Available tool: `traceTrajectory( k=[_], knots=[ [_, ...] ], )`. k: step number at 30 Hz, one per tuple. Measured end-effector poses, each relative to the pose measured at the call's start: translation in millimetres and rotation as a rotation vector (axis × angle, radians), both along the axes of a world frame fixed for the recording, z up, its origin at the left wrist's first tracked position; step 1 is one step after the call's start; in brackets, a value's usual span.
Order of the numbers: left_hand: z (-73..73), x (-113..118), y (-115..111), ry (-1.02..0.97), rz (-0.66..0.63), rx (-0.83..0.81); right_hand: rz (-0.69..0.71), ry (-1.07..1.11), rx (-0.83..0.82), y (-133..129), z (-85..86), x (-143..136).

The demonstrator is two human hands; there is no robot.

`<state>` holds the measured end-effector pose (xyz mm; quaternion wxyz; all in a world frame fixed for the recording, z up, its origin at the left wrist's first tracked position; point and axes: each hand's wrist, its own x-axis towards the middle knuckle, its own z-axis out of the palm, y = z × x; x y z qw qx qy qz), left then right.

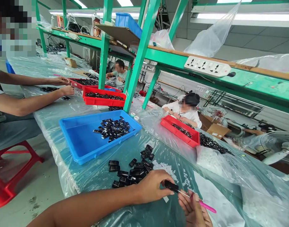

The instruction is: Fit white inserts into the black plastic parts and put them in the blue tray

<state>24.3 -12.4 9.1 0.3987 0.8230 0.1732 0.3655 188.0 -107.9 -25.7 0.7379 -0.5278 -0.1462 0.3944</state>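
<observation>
Near the bottom centre, my left hand (153, 186) pinches a black plastic piece (171, 186) between thumb and fingers. My right hand (193, 208) is closed on a pink-handled tool (207, 206), whose thin metal shaft reaches to the end of the black piece. Several similar black pieces (137, 171) lie in a loose pile on the plastic-covered table, left of and beyond my left hand. Small white bits (166, 168) are scattered just past my hands. A blue tray (81, 153) farther left holds more black pieces at its right side.
Red trays (104, 101) (179, 130) of dark parts stand farther back. A green frame (141, 56) with a power strip (207, 66) rises over the table. One person's arms (33, 101) work at the left; others sit beyond. White sheet (217, 201) and plastic bags (212, 160) lie at right.
</observation>
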Motion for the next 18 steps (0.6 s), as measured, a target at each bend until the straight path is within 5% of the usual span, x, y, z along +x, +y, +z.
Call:
traceTrajectory(
  k=[6, 18],
  knots=[
    [-0.8, 0.8, -0.2, -0.021, -0.01, 0.02, 0.008, 0.112, 0.005, 1.2, 2.1, -2.2],
    [1.6, 0.1, 1.4, 0.005, -0.008, 0.041, -0.103, -0.076, 0.044, -2.2, 17.4, -28.3]
  ],
)
